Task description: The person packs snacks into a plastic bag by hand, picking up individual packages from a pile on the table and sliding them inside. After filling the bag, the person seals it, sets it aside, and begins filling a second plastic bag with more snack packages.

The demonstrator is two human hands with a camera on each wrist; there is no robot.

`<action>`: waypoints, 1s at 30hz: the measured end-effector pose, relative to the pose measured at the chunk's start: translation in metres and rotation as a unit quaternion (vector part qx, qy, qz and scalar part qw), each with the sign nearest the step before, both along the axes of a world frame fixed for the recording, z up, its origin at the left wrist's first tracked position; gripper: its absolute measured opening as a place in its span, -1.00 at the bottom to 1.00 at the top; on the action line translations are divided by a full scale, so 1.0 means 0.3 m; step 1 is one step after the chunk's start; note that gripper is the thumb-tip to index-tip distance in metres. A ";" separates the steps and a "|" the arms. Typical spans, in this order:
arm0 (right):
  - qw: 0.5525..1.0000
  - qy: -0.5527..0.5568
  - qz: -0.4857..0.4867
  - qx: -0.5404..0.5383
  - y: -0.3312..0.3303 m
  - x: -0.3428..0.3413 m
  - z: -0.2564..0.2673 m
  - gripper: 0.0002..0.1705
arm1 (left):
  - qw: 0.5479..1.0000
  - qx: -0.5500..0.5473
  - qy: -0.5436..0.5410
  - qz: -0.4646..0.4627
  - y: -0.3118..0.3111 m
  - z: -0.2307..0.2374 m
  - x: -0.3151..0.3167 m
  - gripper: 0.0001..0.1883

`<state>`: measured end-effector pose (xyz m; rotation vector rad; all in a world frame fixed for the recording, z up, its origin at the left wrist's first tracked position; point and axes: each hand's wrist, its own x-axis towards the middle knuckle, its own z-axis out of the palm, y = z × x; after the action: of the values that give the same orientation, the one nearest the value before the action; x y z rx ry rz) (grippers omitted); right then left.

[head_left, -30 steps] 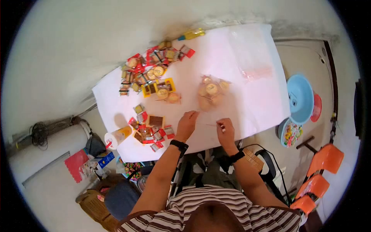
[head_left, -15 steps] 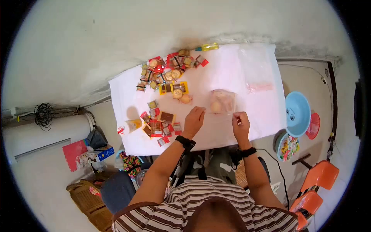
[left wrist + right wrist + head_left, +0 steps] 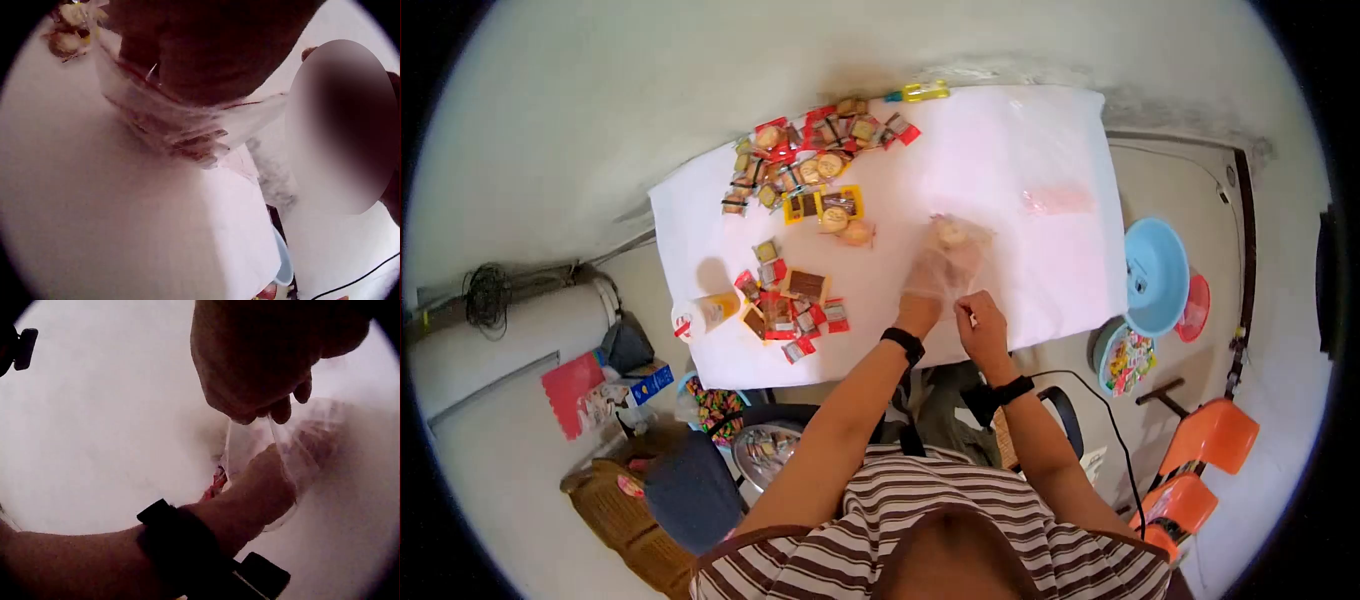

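My left hand [image 3: 925, 282] is inside a clear plastic bag [image 3: 975, 268], its wrist at the mouth. Through the film, its fingers [image 3: 319, 439] look extended in the right wrist view. A round pale cookie [image 3: 950, 233] shows at the bag's far end. At the near rim my right hand [image 3: 984, 325] pinches the film, which stretches taut below its fingertips in the right wrist view. Left of the bag lie round packaged cookies [image 3: 836, 219] beside yellow-edged packets [image 3: 802, 207].
A heap of wrapped snacks [image 3: 810, 170] covers the table's back left. More red packets [image 3: 779, 317] and a white-lidded tub [image 3: 705, 316] stand near the left edge. A yellow bottle [image 3: 925, 92] lies by the wall; flat clear bags [image 3: 1057, 201] lie at right.
My left hand has gone from beside the bag to inside it. The bag, upright between the hands half a second ago, now encloses that hand; my right hand keeps its rim.
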<state>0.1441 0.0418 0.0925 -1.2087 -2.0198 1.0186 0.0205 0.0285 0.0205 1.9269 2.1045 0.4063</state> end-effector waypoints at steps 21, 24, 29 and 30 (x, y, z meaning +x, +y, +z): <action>0.992 0.023 -0.051 -0.111 -0.054 -0.014 -0.044 -0.94 | 0.983 -0.105 -0.138 -0.067 -0.269 0.071 -0.133 -0.64; 0.990 0.028 -0.062 -0.123 -0.046 -0.009 -0.053 -0.93 | 0.987 -0.001 -0.142 -0.077 -0.282 0.157 -0.151 -0.65; 0.986 0.013 -0.080 -0.149 -0.039 0.007 -0.052 -0.93 | 0.964 0.095 -0.198 0.149 -0.299 0.299 -0.220 -0.78; 0.986 0.020 -0.074 -0.149 -0.044 0.015 -0.057 -0.93 | 0.909 0.062 -0.311 0.272 -0.284 0.271 -0.250 -0.81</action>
<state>0.1485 0.0287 0.0753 -1.4560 -1.7593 1.2910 -0.0544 -0.0568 0.1019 1.0000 2.1339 1.1167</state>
